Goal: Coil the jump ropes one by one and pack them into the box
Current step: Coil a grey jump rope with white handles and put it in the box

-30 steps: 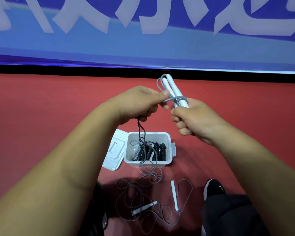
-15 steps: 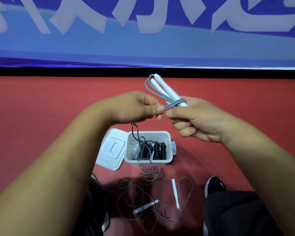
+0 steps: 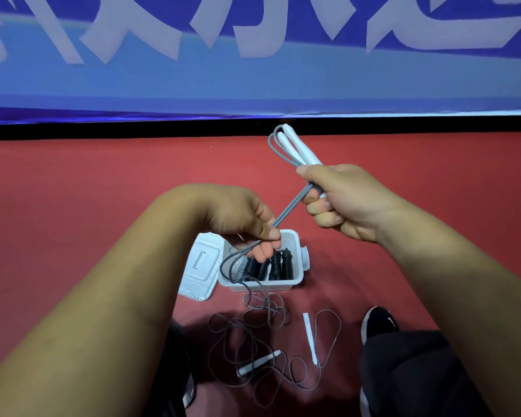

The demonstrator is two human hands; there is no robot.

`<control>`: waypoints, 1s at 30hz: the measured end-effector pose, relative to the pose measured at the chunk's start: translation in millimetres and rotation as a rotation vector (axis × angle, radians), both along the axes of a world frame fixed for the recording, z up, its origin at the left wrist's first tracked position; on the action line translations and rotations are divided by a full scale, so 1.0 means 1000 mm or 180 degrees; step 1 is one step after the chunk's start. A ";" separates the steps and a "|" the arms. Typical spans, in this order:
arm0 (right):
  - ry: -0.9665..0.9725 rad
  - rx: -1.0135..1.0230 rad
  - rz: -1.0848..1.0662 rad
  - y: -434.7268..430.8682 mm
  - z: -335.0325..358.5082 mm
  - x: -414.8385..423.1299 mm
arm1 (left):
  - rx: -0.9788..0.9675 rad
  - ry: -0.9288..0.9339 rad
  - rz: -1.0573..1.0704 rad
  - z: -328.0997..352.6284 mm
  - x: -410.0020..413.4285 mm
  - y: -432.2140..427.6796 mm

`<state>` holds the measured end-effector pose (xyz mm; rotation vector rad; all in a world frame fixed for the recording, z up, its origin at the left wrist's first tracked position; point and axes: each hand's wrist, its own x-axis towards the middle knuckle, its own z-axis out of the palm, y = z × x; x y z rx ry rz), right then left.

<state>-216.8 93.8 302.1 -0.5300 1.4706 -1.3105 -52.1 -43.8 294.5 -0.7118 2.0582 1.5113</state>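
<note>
My right hand (image 3: 346,200) is gripping the white-handled grey jump rope (image 3: 295,149), while my left hand (image 3: 247,218) is pinching its cord above the white plastic box (image 3: 295,278).

Our right hand (image 3: 349,203) grips the pair of white handles (image 3: 298,149), which tilt up and away from us. Our left hand (image 3: 244,215) pinches the doubled grey cord (image 3: 294,206), which runs taut between both hands above the open white box (image 3: 283,285). Black-handled ropes (image 3: 278,264) lie inside, and the lid (image 3: 200,266) rests just left of it. Another rope (image 3: 309,335) sprawls loose on the red floor (image 3: 73,191).
</note>
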 end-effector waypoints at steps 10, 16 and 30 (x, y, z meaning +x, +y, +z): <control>-0.0152 0.0153 0.1208 0.020 0.014 -0.006 | -0.0513 0.0461 0.0893 -0.014 -0.012 0.000; -0.0291 0.0460 0.2175 0.031 0.011 -0.003 | -0.0130 0.1674 0.0876 -0.005 -0.006 -0.002; 0.0105 0.0982 0.2485 0.028 0.004 0.014 | 0.0145 0.1830 0.1067 0.008 -0.015 0.006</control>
